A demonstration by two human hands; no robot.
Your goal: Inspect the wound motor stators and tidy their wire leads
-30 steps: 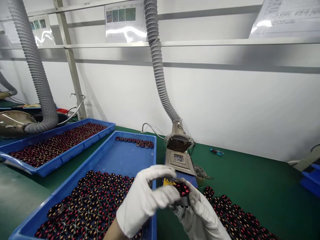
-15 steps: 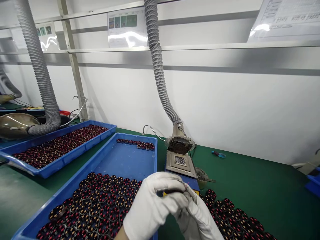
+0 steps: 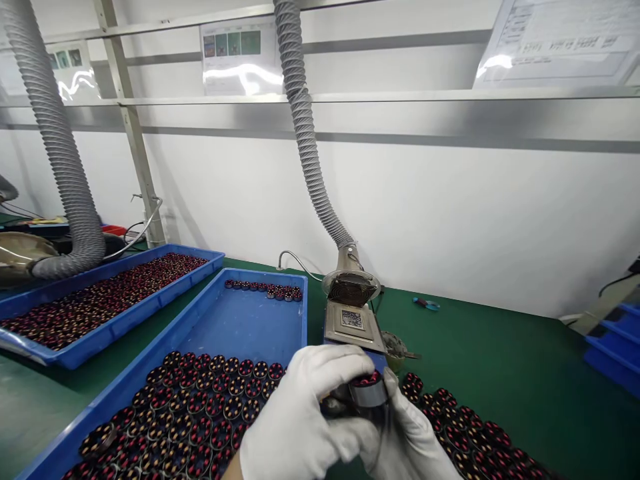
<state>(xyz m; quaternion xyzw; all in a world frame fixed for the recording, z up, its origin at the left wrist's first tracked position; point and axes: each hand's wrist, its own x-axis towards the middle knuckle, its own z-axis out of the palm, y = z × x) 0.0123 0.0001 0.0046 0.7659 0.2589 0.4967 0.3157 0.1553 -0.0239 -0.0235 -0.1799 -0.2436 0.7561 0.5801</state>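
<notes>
My left hand [image 3: 305, 417], in a white glove, curls its fingers and thumb round the left side of a ring-shaped part [image 3: 369, 393]. This part has a smooth grey metal rim and a red-and-black top. My right hand [image 3: 413, 437], also gloved, grips it from the right and below, with its fingers partly hidden. Something dark and rounded shows inside my left grasp; I cannot make out what it is. Just beyond my hands stands a soldering pot [image 3: 353, 321] with a square metal top. Similar ring-shaped parts [image 3: 457, 433] lie on the bench by my right hand.
A blue tray [image 3: 306, 313] to the left holds rows of ring-shaped parts, and a second blue tray [image 3: 70, 360] lies beyond it. A fume hose [image 3: 305, 127] hangs over the pot. Small cutters [image 3: 426, 304], a bowl [image 3: 395, 347] and blue bins [image 3: 617, 347] are farther right.
My hands have parted slightly and turned, so the grey rim and red top of the ring-shaped part now show between them. The view has shifted a little to the right.
</notes>
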